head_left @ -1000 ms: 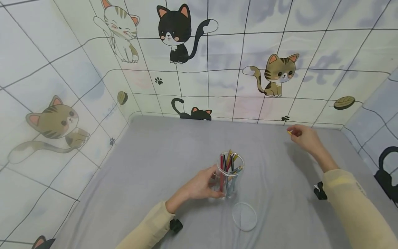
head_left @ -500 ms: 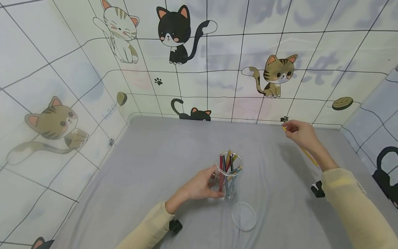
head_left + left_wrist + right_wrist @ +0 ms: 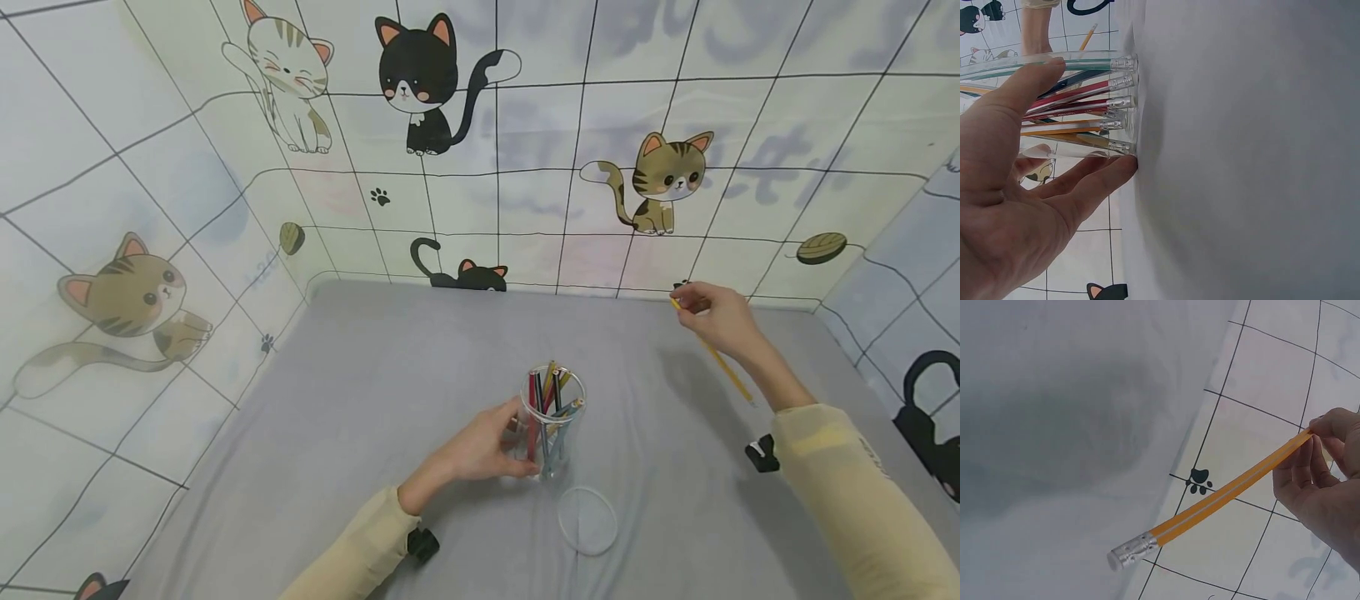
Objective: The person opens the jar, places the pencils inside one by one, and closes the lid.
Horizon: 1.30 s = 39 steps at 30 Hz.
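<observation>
My left hand [image 3: 480, 446] holds a clear cup [image 3: 583, 403] from its left side, thumb near the base. Several pencils [image 3: 533, 421], red, black, yellow and blue, lean inside it. Their eraser ends [image 3: 1122, 81] point down at the cup's bottom in the left wrist view. Off to the right, raised over the far part of the table, my right hand [image 3: 720, 321] pinches a yellow pencil [image 3: 724, 365] between thumb and fingers near one end. Its white eraser [image 3: 1115, 561] and silver band hang free, slanting down toward my wrist.
A clear round lid [image 3: 587, 522] lies flat on the grey tablecloth [image 3: 405, 350], just in front of the cup. Walls with printed cats [image 3: 420, 71] and grid lines rise behind the table and on both sides.
My right hand has moved slightly left and away from me, turning so more of the yellow pencil shows below it. The left hand and cup stay in place.
</observation>
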{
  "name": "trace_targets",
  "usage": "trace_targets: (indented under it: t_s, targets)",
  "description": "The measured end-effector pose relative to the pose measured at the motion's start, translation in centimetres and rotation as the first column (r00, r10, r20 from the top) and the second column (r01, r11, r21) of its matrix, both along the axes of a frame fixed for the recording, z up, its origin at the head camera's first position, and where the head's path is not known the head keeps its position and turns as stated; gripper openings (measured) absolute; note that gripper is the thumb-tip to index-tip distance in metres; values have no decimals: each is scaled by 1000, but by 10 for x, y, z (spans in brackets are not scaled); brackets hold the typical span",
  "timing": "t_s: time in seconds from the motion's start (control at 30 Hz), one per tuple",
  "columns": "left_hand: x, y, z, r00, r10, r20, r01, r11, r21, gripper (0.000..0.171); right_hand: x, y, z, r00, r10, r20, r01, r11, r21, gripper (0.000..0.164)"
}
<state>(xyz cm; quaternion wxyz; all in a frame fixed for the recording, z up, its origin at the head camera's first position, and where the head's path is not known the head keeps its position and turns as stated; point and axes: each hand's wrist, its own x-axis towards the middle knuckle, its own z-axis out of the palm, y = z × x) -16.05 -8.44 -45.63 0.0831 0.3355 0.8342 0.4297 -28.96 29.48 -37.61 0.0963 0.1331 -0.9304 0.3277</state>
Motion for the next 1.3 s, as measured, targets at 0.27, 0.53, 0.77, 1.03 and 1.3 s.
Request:
trace_targets:
  t_s: [0.27, 0.53, 0.77, 1.03, 1.3]
  targets:
    - [0, 0, 1, 1000, -9, -5, 10, 1000, 11, 55, 4, -9, 7, 1000, 10, 6, -10, 1000, -26, 26]
    - [0, 0, 0, 1000, -11, 1, 11, 1000, 15, 57, 11, -22, 20, 999, 42, 3, -42, 998, -54, 27]
    - [-1, 1, 0, 1000, -10, 6, 9, 1000, 25, 58, 19, -36, 36, 996, 92, 1, -91, 990, -112, 28]
    - [0, 1, 1, 1000, -11, 19, 11, 999, 35, 54, 30, -54, 53, 992, 124, -15, -124, 975, -185, 27]
    - [0, 0, 1, 1000, -9, 20, 9, 1000, 20, 55, 33, -61, 59, 988, 154, -15, -153, 955, -252, 29]
